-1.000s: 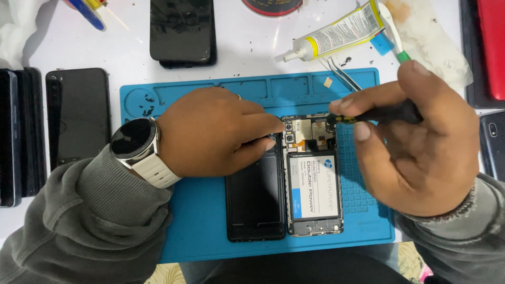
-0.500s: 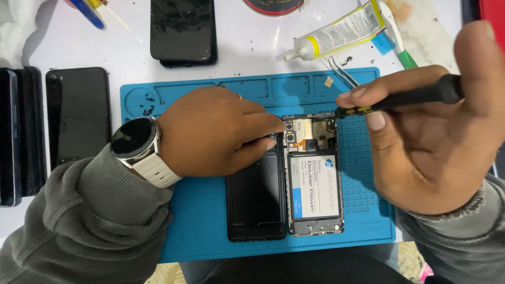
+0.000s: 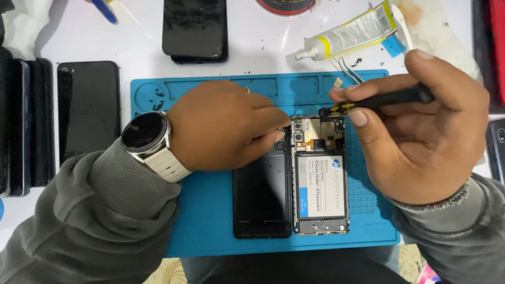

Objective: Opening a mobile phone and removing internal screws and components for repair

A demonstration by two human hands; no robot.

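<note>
Now the right hand [image 3: 426, 131] pinches a thin black screwdriver [image 3: 379, 101] between the thumb and the first fingers [image 3: 357, 117], and its tip stands above the top edge of the opened phone [image 3: 320, 179]. This phone lies face down on the blue mat [image 3: 210, 231], with its white battery [image 3: 321, 184] and the camera part uncovered. The left hand [image 3: 221, 126] rests on the mat just beside it, fingers pressed together near the top corner, touching the black back cover [image 3: 262, 200] that lies along the phone's left side; I cannot tell if they pinch something small there. A smartwatch [image 3: 144, 132] sits on that wrist.

What could go wrong, I think: the tip may slip off a small screw and scratch the board or a thin cable, if the left hand does not hold the phone steady. A loose screw could also roll away on the desk [image 3: 263, 52], where a glue tube [image 3: 347, 32] and tweezers [image 3: 350, 71] lie near.
</note>
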